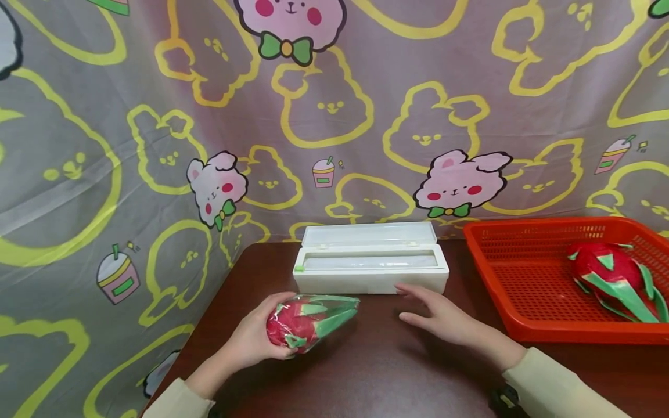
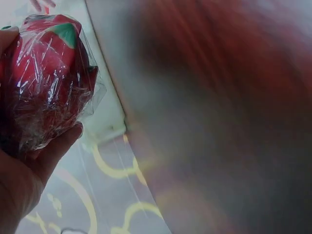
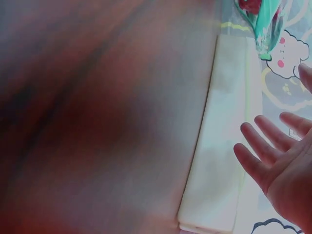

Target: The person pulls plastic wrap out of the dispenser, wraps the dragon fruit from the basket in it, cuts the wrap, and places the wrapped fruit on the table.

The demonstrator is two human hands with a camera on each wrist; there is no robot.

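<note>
My left hand (image 1: 257, 337) grips a red dragon fruit (image 1: 292, 321) with green leaf tips, covered in clear plastic film, its leafy end pointing right. In the left wrist view the crinkled film (image 2: 51, 92) shines over the fruit, with fingers and thumb on either side of it. The right hand (image 1: 444, 316) holds nothing; its fingers are spread apart in front of the right part of a white cling film box (image 1: 371, 283). That box has its clear-windowed lid (image 1: 369, 234) raised, and a roll of film (image 1: 370, 261) lies inside.
To the right stands a red plastic basket (image 1: 522, 328) with another dragon fruit (image 1: 606, 270) in it. A dark brown table (image 1: 376, 377) lies under everything. Behind and to the left hangs a grey curtain (image 1: 360, 116) with rabbit drawings.
</note>
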